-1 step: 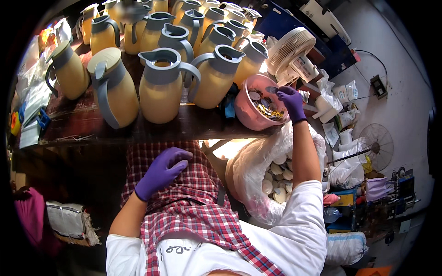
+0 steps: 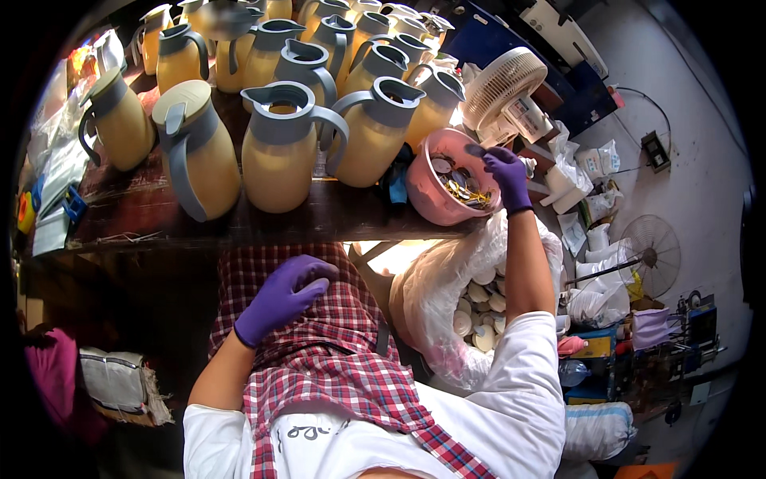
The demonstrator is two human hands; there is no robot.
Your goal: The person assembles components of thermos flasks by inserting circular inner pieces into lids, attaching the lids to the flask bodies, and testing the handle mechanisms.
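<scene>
My right hand (image 2: 507, 174), in a purple glove, is closed in a pinch at the right rim of a pink basin (image 2: 435, 199). A small, thin grey disc (image 2: 475, 150) is held at its fingertips. Metallic discs and yellowish strips (image 2: 461, 188) lie in the basin. In another purple glove, my left hand (image 2: 283, 299) rests over the checked apron on my lap, holding nothing, with its thumb apart from loosely bent fingers. In front of me stand yellow jugs with grey handles; the nearest lidless jug (image 2: 279, 160) is beside a lidded jug (image 2: 195, 152).
Below the basin, a plastic-lined sack (image 2: 423, 295) holds pale round lids (image 2: 481, 307). A beige fan (image 2: 504, 86) stands behind the basin. Several more jugs fill the back of the dark table (image 2: 335, 215). At the right are white bags and a standing fan (image 2: 650, 255).
My right hand has shifted very slightly right with the grey disc, which now shows darker. My left hand stays almost still on my lap.
</scene>
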